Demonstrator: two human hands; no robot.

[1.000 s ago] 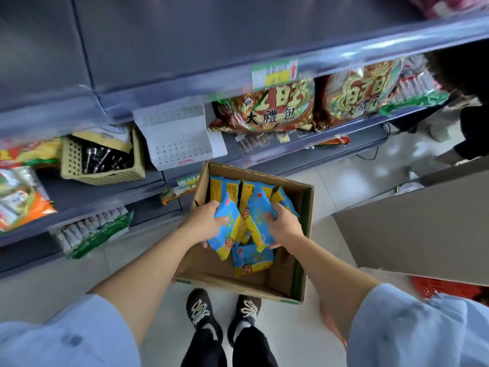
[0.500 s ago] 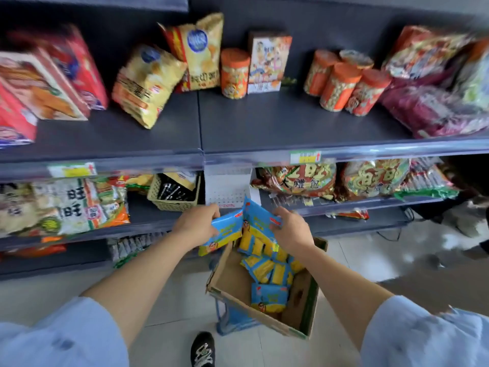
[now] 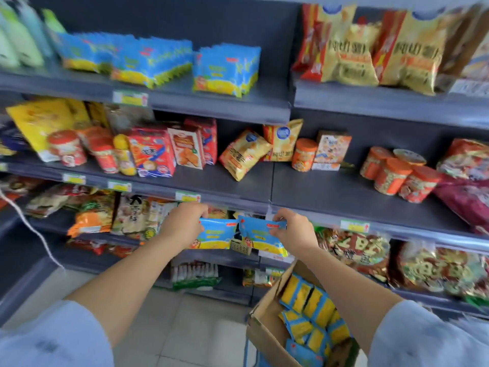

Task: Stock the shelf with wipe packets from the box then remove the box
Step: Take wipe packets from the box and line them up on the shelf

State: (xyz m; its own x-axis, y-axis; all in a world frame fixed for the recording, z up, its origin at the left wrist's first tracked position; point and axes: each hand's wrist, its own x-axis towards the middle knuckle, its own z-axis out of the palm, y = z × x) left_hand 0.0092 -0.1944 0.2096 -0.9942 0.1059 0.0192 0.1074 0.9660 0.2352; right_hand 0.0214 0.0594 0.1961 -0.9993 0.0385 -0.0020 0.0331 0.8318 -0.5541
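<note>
Two blue and yellow wipe packets are held in the air before the shelving, just under the front edge of the middle shelf [image 3: 330, 192]. The left packet [image 3: 215, 234] hangs from the left hand [image 3: 182, 226] and the right packet [image 3: 260, 238] hangs from the right hand [image 3: 293, 231]. Each grip is clenched on the upper edge of its packet, with fingers and thumb pinching it. The two packets are just beside each other, but the blur does not let me say if their inner corners touch. Below the right forearm stands the open cardboard box [image 3: 264, 332], and many loose packets [image 3: 309, 311] of the same kind lie in it, so it is far from empty. On the top shelf [image 3: 206, 107] the same goods stand upright, a long row [image 3: 148, 62] at the left and a shorter group [image 3: 225, 70] beside it, with bare shelf to the right of this group. Golden snack bags [image 3: 352, 56] fill the next bay. I judge that the step in hand is the carrying of two packets from box to shelf, and that the removal of the box is not yet due. The next move calls for raising both hands well up to the top shelf and setting the packets upright next to the shorter group. The person should let go only when they lean safely, because such thin soft packets may tip over.
</note>
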